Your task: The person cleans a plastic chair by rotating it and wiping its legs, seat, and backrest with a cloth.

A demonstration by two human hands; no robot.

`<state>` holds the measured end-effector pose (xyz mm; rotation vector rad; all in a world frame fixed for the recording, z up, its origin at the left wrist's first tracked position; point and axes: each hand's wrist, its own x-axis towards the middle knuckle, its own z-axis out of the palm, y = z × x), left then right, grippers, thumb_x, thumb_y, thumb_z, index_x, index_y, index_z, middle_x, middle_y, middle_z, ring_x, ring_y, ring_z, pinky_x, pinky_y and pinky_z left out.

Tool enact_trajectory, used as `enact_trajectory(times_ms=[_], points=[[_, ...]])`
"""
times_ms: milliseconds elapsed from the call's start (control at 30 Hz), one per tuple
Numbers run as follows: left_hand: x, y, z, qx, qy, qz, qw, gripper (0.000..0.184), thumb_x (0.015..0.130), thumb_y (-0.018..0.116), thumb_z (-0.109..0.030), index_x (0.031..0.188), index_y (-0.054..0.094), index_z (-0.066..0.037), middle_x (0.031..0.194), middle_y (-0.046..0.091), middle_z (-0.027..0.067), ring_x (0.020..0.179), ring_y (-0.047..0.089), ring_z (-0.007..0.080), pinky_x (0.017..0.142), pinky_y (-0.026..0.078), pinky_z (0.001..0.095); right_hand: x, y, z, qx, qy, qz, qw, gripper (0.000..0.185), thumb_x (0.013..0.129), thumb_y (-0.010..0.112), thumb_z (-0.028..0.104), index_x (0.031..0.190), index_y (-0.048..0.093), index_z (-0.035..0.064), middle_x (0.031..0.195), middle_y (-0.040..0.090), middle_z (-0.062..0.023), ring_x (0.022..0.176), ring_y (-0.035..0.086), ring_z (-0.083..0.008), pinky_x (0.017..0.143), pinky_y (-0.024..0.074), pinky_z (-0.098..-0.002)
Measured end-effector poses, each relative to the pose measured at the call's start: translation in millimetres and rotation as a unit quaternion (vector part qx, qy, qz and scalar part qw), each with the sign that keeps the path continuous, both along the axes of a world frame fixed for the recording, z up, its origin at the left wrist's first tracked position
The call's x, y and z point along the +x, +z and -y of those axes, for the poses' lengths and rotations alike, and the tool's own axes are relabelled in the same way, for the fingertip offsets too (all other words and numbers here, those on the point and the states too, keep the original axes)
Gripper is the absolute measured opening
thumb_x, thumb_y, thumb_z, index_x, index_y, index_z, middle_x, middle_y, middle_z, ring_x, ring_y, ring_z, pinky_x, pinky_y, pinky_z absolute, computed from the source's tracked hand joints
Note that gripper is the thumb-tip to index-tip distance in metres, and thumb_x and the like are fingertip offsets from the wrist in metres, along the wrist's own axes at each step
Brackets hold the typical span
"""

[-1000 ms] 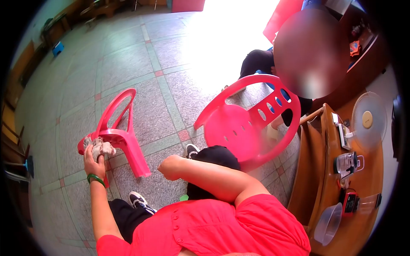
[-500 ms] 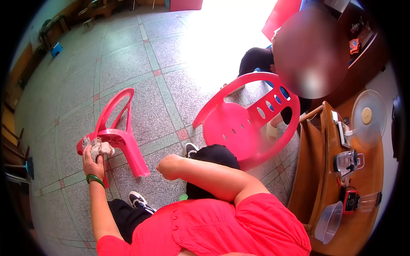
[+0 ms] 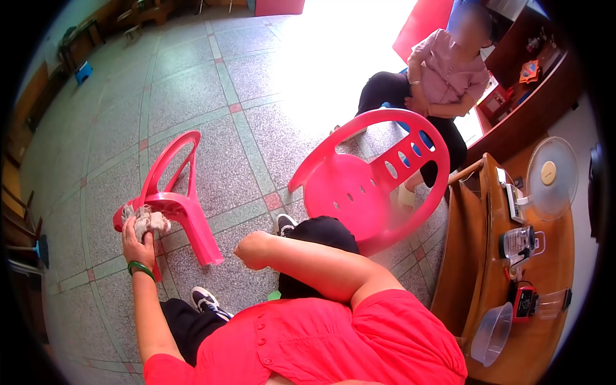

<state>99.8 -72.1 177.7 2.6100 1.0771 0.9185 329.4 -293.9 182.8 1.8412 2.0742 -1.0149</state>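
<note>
Left hand (image 3: 137, 244) holds cloth (image 3: 153, 221) against pink plastic frame (image 3: 199, 232), near left; right hand (image 3: 253, 250) curled near centre, contents hidden; work looks under way, amount done or left unclear.

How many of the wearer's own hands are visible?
2. Left hand: on the cloth, at the pink plastic furniture on the picture's left. Right hand: near picture centre, its fingers mostly hidden.
</note>
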Motion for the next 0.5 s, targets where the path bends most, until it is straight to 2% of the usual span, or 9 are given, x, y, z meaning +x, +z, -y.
enact_trajectory(times_ms=[500], points=[[-0.2, -1.1, -1.0, 0.002, -0.003, -0.001, 1.0, 0.054, 0.07, 0.061, -0.003, 0.122, 0.045, -0.004, 0.125, 0.048, 0.0175, 0.117, 0.046, 0.0356, 0.101, 0.036, 0.0411, 1.5, -1.2, 1.0, 0.002, 0.003, -0.003, 1.0, 0.025, 0.077, 0.056, 0.018, 0.098, 0.062, 0.0051, 0.093, 0.065, -0.0143, 0.091, 0.063, -0.0317, 0.077, 0.0493, -0.0419]])
